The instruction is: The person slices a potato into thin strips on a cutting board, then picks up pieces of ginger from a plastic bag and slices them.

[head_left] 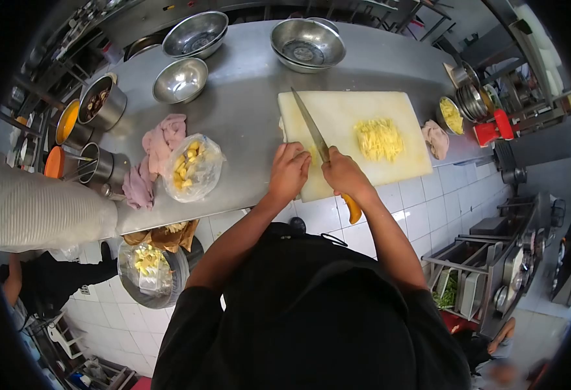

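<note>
My right hand point(345, 174) is wrapped round the handle of a long kitchen knife point(310, 121). Its yellow handle end sticks out below the hand, and the blade points away over the left part of a white cutting board point(347, 104). At the board's left front edge is my left hand point(290, 170), its fingers curled in, close to the blade. What its fingers hold, if anything, is hidden. A pile of thin yellow strips point(380, 139) lies on the board, right of the knife.
Metal bowls point(180, 80) stand at the back. Left are a bag of yellow chunks point(191, 170), pink cloths point(163, 144), pots point(103, 104) and stacked clear containers point(48, 208). A bowl of yellow strips point(451, 116) is at right. A bin point(180, 260) stands below; people are nearby.
</note>
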Action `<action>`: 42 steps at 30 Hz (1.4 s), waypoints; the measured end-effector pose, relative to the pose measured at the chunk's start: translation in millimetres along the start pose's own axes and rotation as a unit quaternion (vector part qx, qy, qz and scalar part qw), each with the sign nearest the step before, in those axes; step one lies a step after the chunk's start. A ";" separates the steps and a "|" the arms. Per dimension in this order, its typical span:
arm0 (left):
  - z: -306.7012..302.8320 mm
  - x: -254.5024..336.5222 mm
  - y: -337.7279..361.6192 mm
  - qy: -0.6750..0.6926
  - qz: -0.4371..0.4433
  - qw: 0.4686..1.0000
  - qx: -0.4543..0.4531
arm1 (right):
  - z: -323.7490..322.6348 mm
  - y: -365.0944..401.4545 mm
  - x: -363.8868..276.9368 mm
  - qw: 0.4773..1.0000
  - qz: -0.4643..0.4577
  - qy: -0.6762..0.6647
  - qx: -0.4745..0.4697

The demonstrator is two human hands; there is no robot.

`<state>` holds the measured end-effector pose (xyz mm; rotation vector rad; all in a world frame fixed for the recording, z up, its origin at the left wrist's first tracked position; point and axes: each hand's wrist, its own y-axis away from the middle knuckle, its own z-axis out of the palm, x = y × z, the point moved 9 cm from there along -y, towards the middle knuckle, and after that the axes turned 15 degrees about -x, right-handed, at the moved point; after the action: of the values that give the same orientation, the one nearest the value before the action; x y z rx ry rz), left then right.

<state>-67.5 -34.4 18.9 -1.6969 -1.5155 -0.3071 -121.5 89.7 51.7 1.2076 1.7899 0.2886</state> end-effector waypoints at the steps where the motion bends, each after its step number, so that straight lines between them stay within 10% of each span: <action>1: 0.7 0.3 -2.1 -0.006 0.003 1.000 -0.006 | 1.2 -0.1 -0.3 1.000 0.001 -0.001 0.002; 42: 13.3 -13.9 -26.2 0.025 -0.028 0.999 -0.017 | 5.0 -24.4 8.6 0.999 0.002 0.032 0.028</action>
<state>-99.3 -36.6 12.0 -1.6630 -1.5309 -0.4032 -133.1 83.5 28.9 1.2534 1.8619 0.2831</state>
